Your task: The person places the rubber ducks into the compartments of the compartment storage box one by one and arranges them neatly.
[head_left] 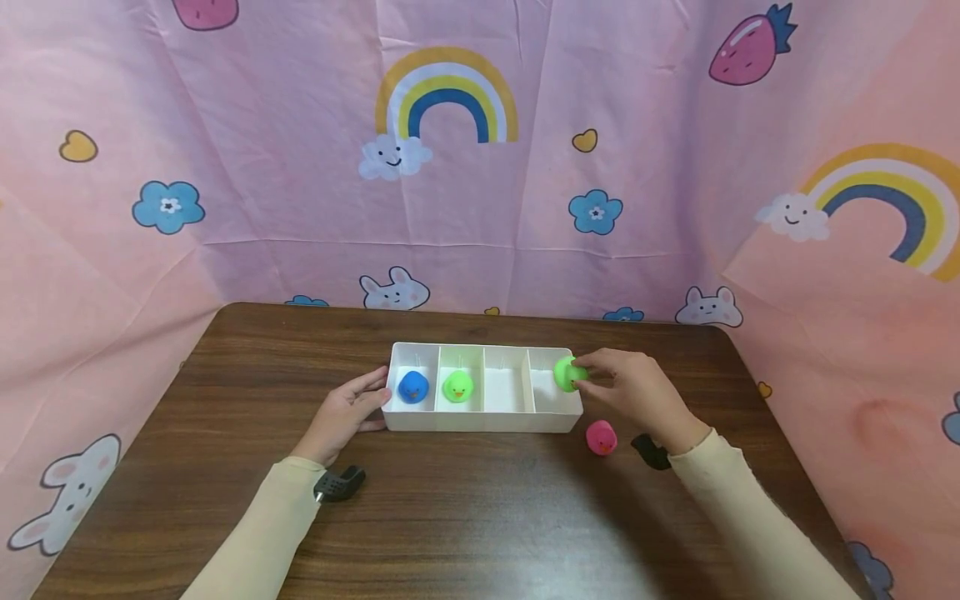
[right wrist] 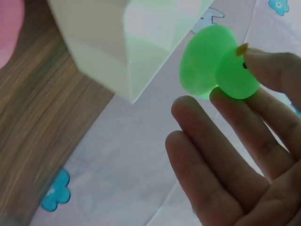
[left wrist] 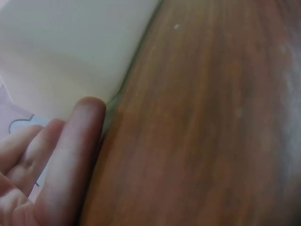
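Touching the white tray (head_left: 480, 422): the left hand (head_left: 341, 417), fingers spread and mostly straight against its left end.
Blue duck (head_left: 413, 387): in the compartment just beside the left hand.
Seated green duck (head_left: 457, 386): one compartment farther along, between the two hands.
Held green duck (head_left: 567, 375): pinched between the right hand's (head_left: 637, 387) thumb and fingers, by the outer rim of the compartment nearest that hand.
Loose pink duck (head_left: 602, 437): on the surface (head_left: 450, 517), near the right hand, on the wearer's side.
Slip risk: a loosened pinch so near the rim could drop the duck outside.
Shift risk: a bump from the right hand might slide the tray, as the left seems not to clasp it.
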Available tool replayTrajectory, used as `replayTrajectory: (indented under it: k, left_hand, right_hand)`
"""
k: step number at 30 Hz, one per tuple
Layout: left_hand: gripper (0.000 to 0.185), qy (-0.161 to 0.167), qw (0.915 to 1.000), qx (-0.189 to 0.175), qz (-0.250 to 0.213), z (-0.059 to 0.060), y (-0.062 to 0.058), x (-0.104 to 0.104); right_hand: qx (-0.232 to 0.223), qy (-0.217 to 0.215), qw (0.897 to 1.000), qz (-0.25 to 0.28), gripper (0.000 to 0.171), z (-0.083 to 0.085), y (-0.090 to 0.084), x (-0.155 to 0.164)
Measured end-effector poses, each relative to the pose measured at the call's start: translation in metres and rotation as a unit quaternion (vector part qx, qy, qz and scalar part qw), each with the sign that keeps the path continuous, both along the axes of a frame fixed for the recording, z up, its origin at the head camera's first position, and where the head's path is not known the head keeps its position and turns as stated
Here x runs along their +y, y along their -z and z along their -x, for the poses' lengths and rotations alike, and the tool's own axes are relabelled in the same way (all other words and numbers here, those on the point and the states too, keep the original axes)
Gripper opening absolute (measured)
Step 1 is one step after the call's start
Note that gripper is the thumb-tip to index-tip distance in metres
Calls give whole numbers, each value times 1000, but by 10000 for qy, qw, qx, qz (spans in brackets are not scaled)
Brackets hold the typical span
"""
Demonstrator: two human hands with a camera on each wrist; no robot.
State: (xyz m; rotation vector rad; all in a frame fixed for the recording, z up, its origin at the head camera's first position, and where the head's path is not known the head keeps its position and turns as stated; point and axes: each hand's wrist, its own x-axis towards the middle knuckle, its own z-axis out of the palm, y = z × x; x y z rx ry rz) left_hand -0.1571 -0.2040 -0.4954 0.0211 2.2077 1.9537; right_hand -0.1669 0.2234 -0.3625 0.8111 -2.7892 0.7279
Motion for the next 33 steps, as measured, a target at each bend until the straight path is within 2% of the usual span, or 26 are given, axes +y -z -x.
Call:
replayTrajectory:
  k: [7, 18, 33]
  left_hand:
    - [61, -7, 10000, 16, -2, 1, 2, -1]
    - [60, -1, 10000, -4, -18, 1, 3, -2]
    - [58, 19, 9999, -36, 120, 0, 1, -1]
  right_hand:
    - [-350, 11, 9994, -78, 22, 6, 5, -26]
    - [130, -488, 9972, -559, 23, 23, 22, -58]
    - [-193, -758, 9901, -1163, 24, 39, 46, -81]
